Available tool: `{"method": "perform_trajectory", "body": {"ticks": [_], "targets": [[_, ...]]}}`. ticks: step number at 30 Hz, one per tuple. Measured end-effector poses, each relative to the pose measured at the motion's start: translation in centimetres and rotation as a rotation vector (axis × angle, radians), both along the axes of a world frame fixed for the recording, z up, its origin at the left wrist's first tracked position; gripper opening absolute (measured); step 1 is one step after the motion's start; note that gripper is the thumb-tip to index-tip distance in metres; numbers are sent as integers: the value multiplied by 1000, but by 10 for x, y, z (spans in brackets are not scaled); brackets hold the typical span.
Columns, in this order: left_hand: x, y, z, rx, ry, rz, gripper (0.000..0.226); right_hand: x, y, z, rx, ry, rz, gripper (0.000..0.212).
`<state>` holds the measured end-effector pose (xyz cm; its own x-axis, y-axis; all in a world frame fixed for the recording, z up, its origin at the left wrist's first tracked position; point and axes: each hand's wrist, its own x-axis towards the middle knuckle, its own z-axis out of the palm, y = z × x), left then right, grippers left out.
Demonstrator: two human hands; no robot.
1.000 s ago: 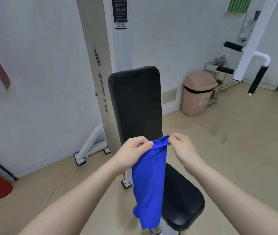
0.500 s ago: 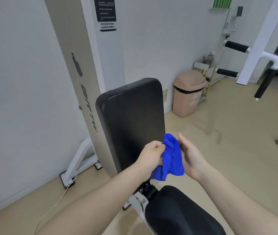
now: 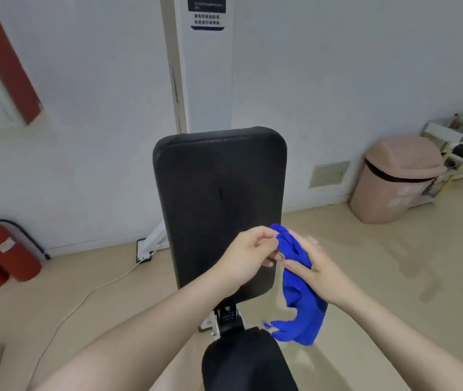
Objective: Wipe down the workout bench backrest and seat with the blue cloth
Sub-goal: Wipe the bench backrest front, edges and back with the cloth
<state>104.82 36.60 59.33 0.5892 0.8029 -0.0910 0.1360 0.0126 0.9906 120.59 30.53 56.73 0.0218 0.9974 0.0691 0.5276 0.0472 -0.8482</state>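
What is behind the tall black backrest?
Behind the backrest stands a pale upright post against the white wall. The post's lower part and its foot are covered by the backrest.

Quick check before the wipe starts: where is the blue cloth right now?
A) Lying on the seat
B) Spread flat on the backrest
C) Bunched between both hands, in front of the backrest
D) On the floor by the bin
C: the blue cloth hangs bunched between the left hand and right hand, in front of the backrest, above the seat.
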Motion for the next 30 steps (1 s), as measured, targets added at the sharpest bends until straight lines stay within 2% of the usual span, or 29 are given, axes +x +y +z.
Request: {"method": "perform_trajectory", "body": {"ticks": [6, 9, 11, 13, 16, 18, 22, 24, 26, 27, 30], "targets": [[-48, 27, 16, 402, 219, 545, 20, 34, 29, 12, 178, -49, -185, 49], [-69, 47, 32, 639, 421, 685, 25, 37, 49, 34, 325, -69, -292, 46], [-79, 59, 44, 853, 611, 723, 32, 38, 64, 53, 413, -237, -283, 43], [-86, 73, 54, 1006, 787, 701, 52, 40, 82, 70, 515, -479, -209, 44], [-93, 88, 65, 966, 1027, 571, 94, 38, 108, 89, 601, -792, -57, 40], [-95, 98, 70, 961, 1135, 468, 107, 35, 123, 102, 648, -921, -26, 34], [-101, 115, 73, 982, 1083, 402, 112, 41, 152, 100, 743, -1068, 186, 38], [-103, 118, 71, 1008, 1034, 400, 112, 41, 161, 100, 764, -1045, 179, 39], [-105, 120, 69, 1034, 1000, 403, 111, 27, 179, 94, 1022, -1215, 306, 56], [-105, 121, 68, 1039, 989, 403, 111, 18, 187, 91, 1125, -1293, 391, 55], [-107, 123, 65, 1035, 962, 401, 112, -18, 201, 90, 1205, -1338, 501, 58]]}}
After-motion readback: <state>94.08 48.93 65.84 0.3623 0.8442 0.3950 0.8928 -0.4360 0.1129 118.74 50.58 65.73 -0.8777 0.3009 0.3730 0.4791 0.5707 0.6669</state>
